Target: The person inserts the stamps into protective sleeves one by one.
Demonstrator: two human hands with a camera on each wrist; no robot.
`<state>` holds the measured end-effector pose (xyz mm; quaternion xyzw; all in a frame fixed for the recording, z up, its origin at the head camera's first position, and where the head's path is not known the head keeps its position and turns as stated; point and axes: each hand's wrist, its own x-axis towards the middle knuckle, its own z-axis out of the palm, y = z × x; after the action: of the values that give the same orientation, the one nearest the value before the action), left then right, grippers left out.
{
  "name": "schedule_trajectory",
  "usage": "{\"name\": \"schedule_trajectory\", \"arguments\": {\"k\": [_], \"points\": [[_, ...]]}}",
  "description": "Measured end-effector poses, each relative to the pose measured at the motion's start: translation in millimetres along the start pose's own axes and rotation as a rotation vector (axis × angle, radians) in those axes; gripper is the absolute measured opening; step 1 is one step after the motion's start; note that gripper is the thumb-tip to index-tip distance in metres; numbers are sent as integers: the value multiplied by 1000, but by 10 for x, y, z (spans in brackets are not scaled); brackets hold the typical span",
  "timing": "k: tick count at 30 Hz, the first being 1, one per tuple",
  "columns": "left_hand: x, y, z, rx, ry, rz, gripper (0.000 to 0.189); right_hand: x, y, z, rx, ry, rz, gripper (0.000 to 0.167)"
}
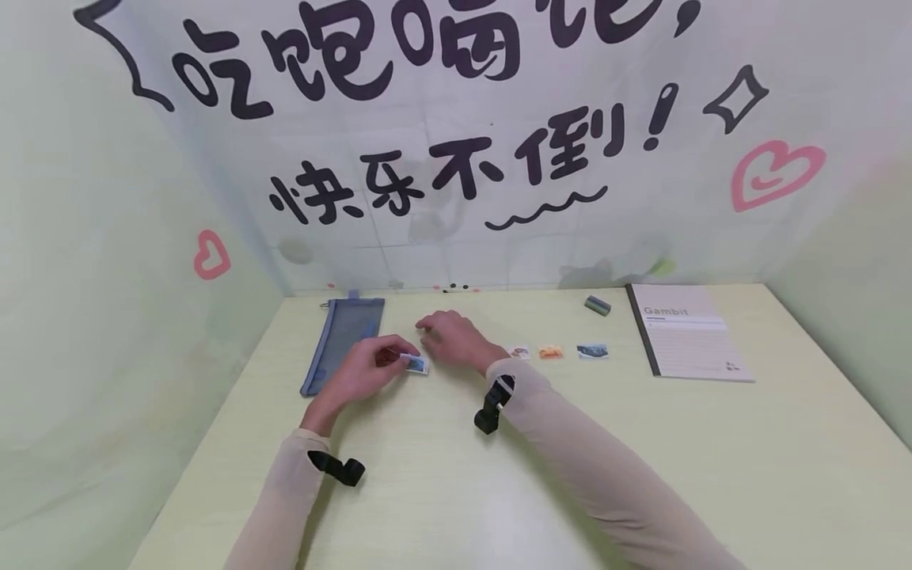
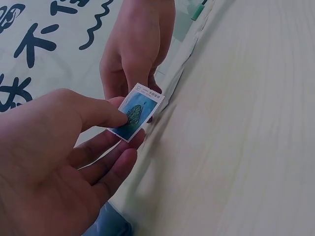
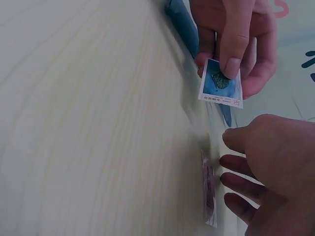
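Observation:
My left hand [image 1: 362, 372] pinches a blue postage stamp [image 1: 416, 364] between thumb and fingers. A green shape on a blue ground and a white perforated border show on the stamp [image 2: 136, 112] in the left wrist view. Just to its right, my right hand [image 1: 456, 339] hovers with relaxed, slightly bent fingers and nothing in them. In the right wrist view, the right hand's fingers [image 3: 241, 179] stand apart from the stamp [image 3: 221, 84]. Three more stamps lie in a row right of that hand: a partly hidden one [image 1: 521, 352], an orange one [image 1: 551, 352] and a bluish one [image 1: 593, 351].
A blue mesh zip pouch [image 1: 340, 347] lies at the left, behind the left hand. Near the back edge sits a small dark green block [image 1: 598, 305]. At the right is a notebook [image 1: 687, 336] marked "Gambit". A printed cloth [image 1: 442, 237] hangs behind the pale table [image 1: 442, 491].

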<state>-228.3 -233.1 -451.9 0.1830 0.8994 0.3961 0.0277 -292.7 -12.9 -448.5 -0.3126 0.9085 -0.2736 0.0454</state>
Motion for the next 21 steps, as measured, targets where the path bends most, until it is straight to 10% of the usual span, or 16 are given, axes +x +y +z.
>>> {"name": "schedule_trajectory", "arguments": {"k": [6,21], "points": [[-4,21,9,-21,-57,-9,17,68,-24,81,-108,4,66,40],[16,27,19,-33,-37,-23,15,78,-5,52,98,66,144,19]]}}
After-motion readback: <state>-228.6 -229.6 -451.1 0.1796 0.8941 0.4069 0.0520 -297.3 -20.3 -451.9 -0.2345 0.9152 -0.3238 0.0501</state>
